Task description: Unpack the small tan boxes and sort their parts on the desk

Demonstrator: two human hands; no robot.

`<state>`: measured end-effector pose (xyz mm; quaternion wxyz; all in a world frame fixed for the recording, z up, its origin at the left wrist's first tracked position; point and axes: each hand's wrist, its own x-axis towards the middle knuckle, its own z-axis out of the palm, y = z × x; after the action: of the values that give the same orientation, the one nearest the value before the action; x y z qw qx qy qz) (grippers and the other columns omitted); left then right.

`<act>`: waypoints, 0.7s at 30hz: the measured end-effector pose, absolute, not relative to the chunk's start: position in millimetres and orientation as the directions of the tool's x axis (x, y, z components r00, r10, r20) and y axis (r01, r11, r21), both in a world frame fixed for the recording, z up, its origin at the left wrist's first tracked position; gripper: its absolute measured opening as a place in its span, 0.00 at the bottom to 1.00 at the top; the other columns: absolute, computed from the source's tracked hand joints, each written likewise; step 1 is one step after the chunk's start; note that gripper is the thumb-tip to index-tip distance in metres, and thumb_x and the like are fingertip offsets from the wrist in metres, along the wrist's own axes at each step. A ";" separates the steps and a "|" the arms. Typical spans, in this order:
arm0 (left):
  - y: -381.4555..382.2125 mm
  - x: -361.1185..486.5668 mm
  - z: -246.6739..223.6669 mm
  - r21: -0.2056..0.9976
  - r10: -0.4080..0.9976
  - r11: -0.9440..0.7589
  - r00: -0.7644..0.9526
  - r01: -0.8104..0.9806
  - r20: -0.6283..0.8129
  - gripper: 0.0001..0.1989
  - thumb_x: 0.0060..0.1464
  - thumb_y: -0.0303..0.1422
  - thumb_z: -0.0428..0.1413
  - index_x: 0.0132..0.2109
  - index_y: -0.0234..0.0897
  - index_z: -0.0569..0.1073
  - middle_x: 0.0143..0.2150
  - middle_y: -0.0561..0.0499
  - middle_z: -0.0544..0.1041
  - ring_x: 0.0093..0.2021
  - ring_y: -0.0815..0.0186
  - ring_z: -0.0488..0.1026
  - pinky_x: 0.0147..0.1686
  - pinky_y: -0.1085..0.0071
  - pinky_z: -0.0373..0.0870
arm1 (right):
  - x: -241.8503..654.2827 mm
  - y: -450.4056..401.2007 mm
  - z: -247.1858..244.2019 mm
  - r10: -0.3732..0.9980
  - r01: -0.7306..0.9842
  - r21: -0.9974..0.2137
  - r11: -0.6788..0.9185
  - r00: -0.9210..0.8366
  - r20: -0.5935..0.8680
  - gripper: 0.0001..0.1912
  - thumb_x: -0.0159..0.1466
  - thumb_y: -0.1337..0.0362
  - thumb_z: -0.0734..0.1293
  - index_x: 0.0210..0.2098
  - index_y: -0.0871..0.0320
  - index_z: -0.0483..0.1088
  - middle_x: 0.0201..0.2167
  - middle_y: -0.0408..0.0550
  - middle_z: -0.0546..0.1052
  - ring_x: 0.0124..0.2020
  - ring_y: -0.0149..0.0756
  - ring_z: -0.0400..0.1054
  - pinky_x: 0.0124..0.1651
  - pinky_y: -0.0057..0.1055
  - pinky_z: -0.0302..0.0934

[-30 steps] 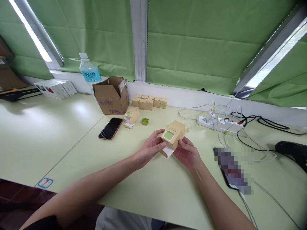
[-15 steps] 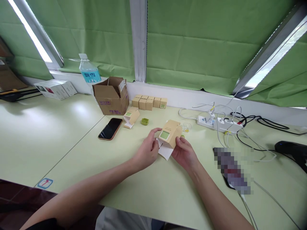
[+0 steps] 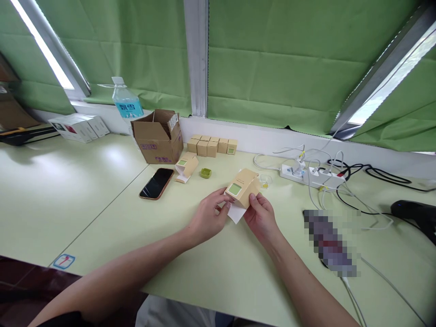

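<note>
A small kraft cardboard box with a green square window is held tilted above the table, its near end open and a white-lined flap hanging from it. My right hand grips the box from its right side, thumb on the front and the other fingers behind. The curled fingers of my left hand close on the left edge by the open end; their tips are partly hidden. Beyond them a green square cup rests on the table beside a second small box with its flap open.
Several small boxes stand in rows at the wall, right of an open carton. A phone lies at left. Clear plastic pieces sit behind the held box. A power strip with tangled cables occupies the right.
My left fingers have moved up and in against the open end of the box. The box has shifted and tilted slightly, and less of its white flap shows.
</note>
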<state>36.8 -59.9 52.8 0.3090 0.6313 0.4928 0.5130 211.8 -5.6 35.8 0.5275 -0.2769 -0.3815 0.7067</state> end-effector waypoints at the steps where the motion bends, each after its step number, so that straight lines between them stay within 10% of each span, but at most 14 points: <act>1: -60.8 38.1 53.6 0.902 0.946 -0.307 -0.004 0.303 0.323 0.10 0.67 0.34 0.57 0.45 0.44 0.85 0.63 0.45 0.80 0.55 0.53 0.79 0.42 0.65 0.77 | 211.3 -5.7 35.3 0.963 -0.533 -0.834 -0.143 -0.270 0.008 0.25 0.59 0.48 0.82 0.49 0.52 0.78 0.52 0.51 0.86 0.55 0.52 0.80 0.55 0.49 0.78; 10: -55.6 39.8 46.2 0.968 0.988 -0.138 -0.038 0.208 0.149 0.15 0.63 0.43 0.63 0.32 0.39 0.80 0.47 0.45 0.83 0.45 0.57 0.80 0.36 0.67 0.77 | 210.8 -7.5 31.5 0.979 -0.432 -0.900 -0.055 -0.201 0.036 0.22 0.61 0.46 0.81 0.48 0.51 0.79 0.51 0.51 0.86 0.53 0.52 0.80 0.53 0.49 0.78; 16: -39.9 31.7 40.3 1.000 0.986 0.014 -0.165 0.021 -0.011 0.31 0.48 0.48 0.75 0.46 0.44 0.64 0.34 0.55 0.78 0.37 0.60 0.79 0.30 0.67 0.81 | 209.2 -7.7 25.3 0.979 -0.362 -0.932 -0.007 -0.193 0.067 0.21 0.64 0.48 0.80 0.51 0.50 0.80 0.50 0.52 0.86 0.52 0.53 0.80 0.53 0.52 0.78; 21: -35.0 31.7 36.5 0.996 0.993 0.083 -0.089 0.024 -0.081 0.28 0.49 0.48 0.74 0.47 0.40 0.70 0.40 0.47 0.84 0.38 0.58 0.82 0.31 0.65 0.81 | 206.1 -8.3 17.9 0.981 -0.300 -0.954 -0.014 -0.191 0.045 0.18 0.62 0.48 0.80 0.46 0.50 0.81 0.44 0.51 0.86 0.43 0.52 0.81 0.47 0.50 0.79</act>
<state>31.7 -35.0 36.5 0.4909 0.4635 0.5484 0.4935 206.1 -8.3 17.9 0.5224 -0.3631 -0.4690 0.6126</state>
